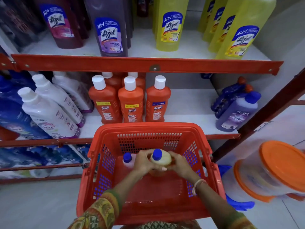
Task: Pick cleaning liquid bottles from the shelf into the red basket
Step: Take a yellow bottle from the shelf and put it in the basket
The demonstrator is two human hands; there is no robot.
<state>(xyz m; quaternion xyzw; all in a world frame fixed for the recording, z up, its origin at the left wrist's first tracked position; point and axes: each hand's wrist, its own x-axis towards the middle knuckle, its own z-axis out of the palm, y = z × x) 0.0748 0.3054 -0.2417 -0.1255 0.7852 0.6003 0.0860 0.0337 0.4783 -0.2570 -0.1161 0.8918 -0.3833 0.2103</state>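
Shelf [145, 64] bg | hands [162, 161] grip round btl [160, 158] | perforated red basket [148, 210]

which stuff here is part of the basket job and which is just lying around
Job: red basket; yellow bottle held by left hand and right hand; pink bottle in the basket; orange Bactin bottles on the shelf.
Lying about: orange-lidded tubs; blue gloves.

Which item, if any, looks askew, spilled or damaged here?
Nothing looks spilled or damaged. Both hands, left hand and right hand, hold a yellow bottle upright in the red basket, beside a pink bottle.
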